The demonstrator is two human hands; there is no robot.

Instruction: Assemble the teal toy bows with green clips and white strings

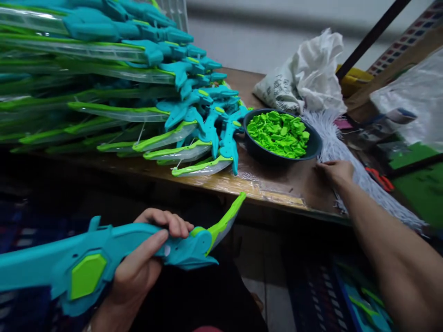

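Note:
My left hand is wrapped round the handle of a teal and green toy sword, held low in front of the table edge. The sword's green tip points up towards the table. My right hand reaches out onto the wooden table. Its fingers curl down onto a bundle of white strings just right of a dark bowl full of small green plastic pieces. What those fingers pinch, if anything, is hidden.
A tall stack of matching toy swords fills the table's left half. Behind the bowl lies a crumpled white bag. Red-handled scissors and a clear plastic bag lie at the right.

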